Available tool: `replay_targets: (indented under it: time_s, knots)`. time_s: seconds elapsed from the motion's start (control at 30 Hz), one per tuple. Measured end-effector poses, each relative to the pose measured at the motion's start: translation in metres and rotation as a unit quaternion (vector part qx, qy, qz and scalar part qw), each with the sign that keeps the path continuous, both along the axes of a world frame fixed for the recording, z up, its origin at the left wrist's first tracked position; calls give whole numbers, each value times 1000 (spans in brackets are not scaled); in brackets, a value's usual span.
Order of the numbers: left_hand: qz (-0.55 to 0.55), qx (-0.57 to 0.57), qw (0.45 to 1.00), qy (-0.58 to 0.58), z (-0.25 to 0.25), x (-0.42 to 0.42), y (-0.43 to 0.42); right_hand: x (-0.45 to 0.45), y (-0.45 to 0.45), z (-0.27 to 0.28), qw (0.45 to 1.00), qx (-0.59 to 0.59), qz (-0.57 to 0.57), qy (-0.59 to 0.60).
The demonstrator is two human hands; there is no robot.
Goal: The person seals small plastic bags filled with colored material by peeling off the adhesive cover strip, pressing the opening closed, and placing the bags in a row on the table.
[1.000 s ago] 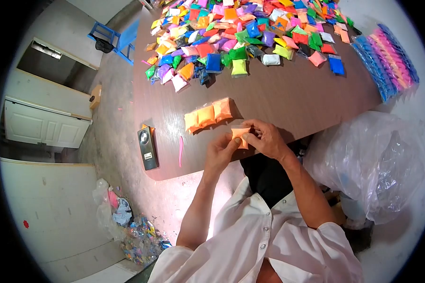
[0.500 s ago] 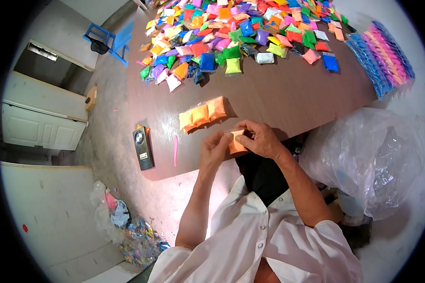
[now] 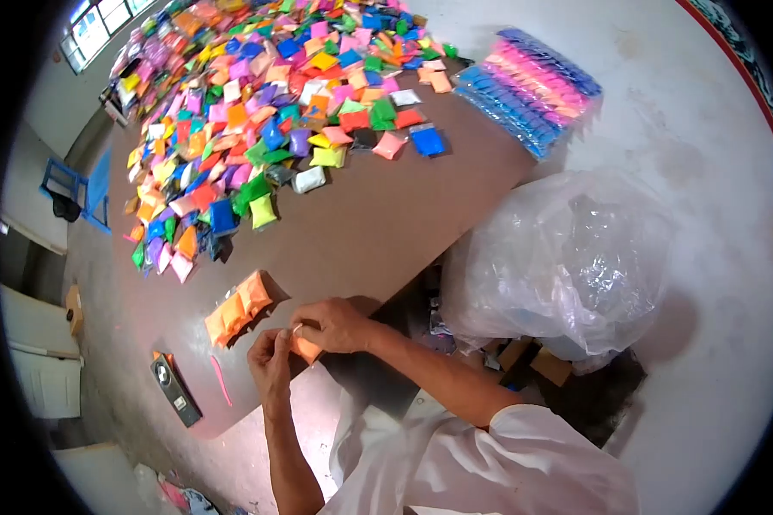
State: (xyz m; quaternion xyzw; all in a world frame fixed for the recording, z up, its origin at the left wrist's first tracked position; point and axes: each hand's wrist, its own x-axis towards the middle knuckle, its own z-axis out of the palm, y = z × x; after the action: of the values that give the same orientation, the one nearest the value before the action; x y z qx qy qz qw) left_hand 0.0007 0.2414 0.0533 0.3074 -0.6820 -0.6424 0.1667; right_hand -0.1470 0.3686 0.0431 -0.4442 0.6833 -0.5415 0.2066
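While both our hands meet at the table's near edge, we pinch a small orange packet in clear plastic point(image 3: 306, 347) between them.
Our left hand point(image 3: 270, 364) has its thumb and fingers drawn together at the packet's left side, and our right hand point(image 3: 333, 325) closes thumb and curled fingers on its upper right; neither grip is open wide. Just beyond, on the brown tabletop point(image 3: 369, 219), we have a joined row of plump orange packets point(image 3: 238, 309). Near left are a slim pink stick point(image 3: 222, 380) and a black rectangular box point(image 3: 176, 390). A heap of multicoloured packets point(image 3: 270, 129) covers the far left, bundled blue and pink packs point(image 3: 532, 86) lie far right, and a big clear plastic bag point(image 3: 567, 266) bulges at right.
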Motion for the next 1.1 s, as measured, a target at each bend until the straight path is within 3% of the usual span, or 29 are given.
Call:
replay_targets:
  time_s: [0.2,0.43,0.53,0.67,0.8,0.9,1.1]
  knots:
    - [30,-9,998,46,-15,8,-3,3,2,9,998,54,6,8]
    - [49,9,999,-22,1,3,1,6,-1,-5,998,-19,-46,-26]
    - [1,3,999,-50,11,2,6,7,-4,-10,997,-43,-62,-9]
    - [15,-62,998,-12,-23,10,-5,7,-6,-12,996,-40,-56,55]
    - [13,-2,1000,25,-19,11,-4,5,2,9,999,15,-5,-36]
    - [1,23,1000,-20,-28,10,-6,1,2,5,997,35,3,-65]
    - [-45,-16,998,-46,15,-2,3,-1,1,-10,993,-28,-12,-111]
